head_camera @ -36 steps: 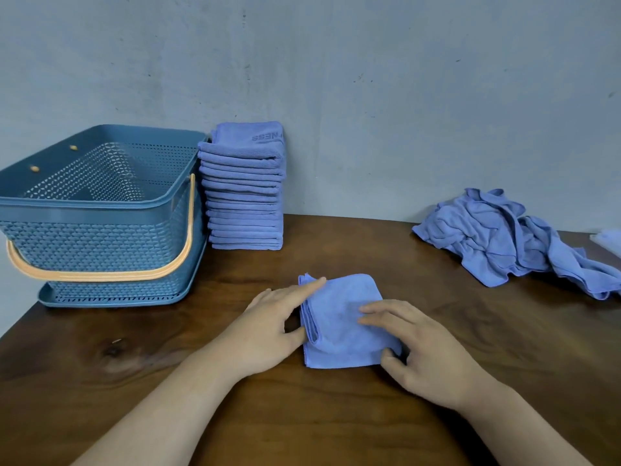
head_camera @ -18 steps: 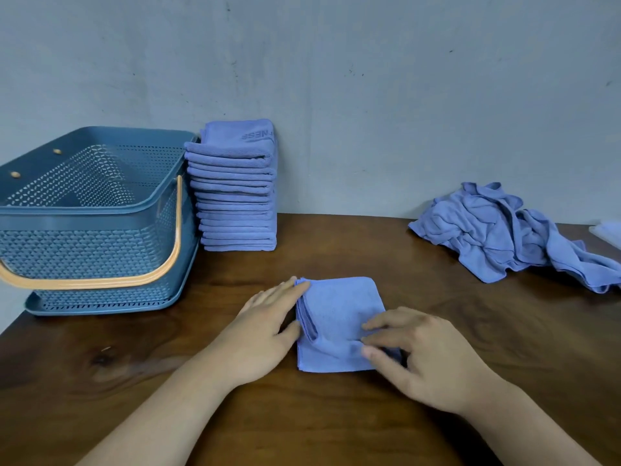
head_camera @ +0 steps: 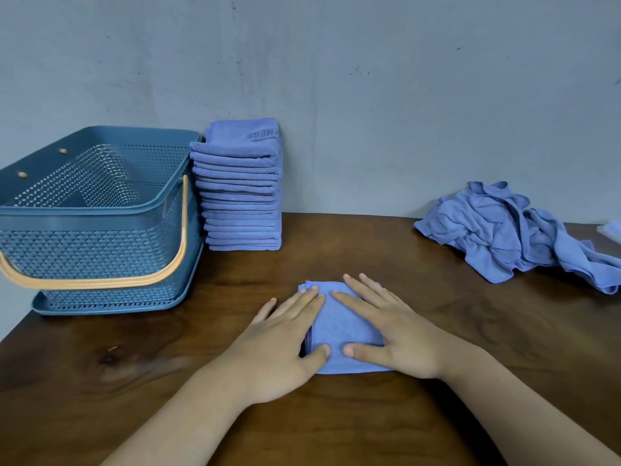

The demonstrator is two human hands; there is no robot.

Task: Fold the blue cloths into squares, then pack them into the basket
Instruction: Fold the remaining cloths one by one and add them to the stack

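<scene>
Folded cloth (head_camera: pixel 339 327): a small blue square, and it lies flat on the table (head_camera: pixel 336 425) right in front of the person, mid-view. Soft matte weave, layered edges stacked up along its left side, near edge straight.
Left hand (head_camera: pixel 282 344): down flat, fingers straight and slightly spread. The fingertips and thumb press on the square's left edge. It grasps nothing.
Right hand (head_camera: pixel 396 334): flat as well, fingers stretched across the right half of the square, thumb pointing in toward the left thumb. It is released, pressing rather than gripping.
Stack (head_camera: pixel 240 196): folded blue cloths piled high at the back of the table against the wall (head_camera: pixel 369 95), just beside the basket's right end. Neat ribbed layers, and the top one shows embossed lettering.
Loose pile (head_camera: pixel 504 233): crumpled blue cloths at the far right of the table, well apart from the square, wrinkled and draped over one another.
Basket (head_camera: pixel 100 210): blue plastic, rectangular with rounded corners, standing at the far left of the table. Its walls are perforated in a fine diamond lattice under a smooth solid rim.
Handle (head_camera: pixel 100 282): a tan band, swung down across the basket's near wall.
Table surface: dark brown wood with a slight sheen, grain and a knot showing at the left.
Wall surface: grey, matte, lightly scuffed.
</scene>
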